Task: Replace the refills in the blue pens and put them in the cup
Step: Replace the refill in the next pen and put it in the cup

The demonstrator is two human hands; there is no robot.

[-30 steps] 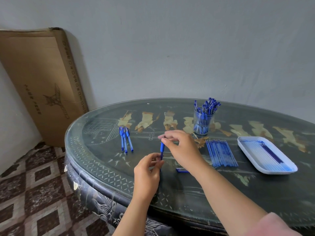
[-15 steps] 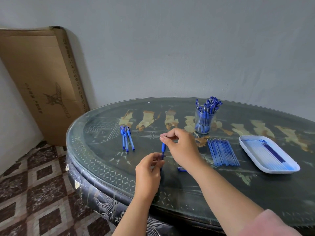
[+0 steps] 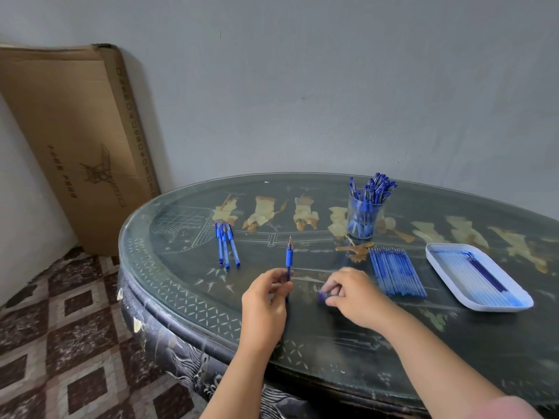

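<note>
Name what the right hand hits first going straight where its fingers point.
The right hand meets the small blue cap at its fingertips first, then the pen in the left hand. Blur hides whether they touch.

We see a dark oval table (image 3: 332, 337) with a glass top. Pale and ochre figures (image 3: 260, 211) are inlaid in a row across its far half, and a fine lattice pattern runs along its rim. A large flat cardboard box (image 3: 75, 140) leans against the grey wall (image 3: 332, 86) at the left. The floor (image 3: 60, 343) has brown and white diamond tiles.
</note>
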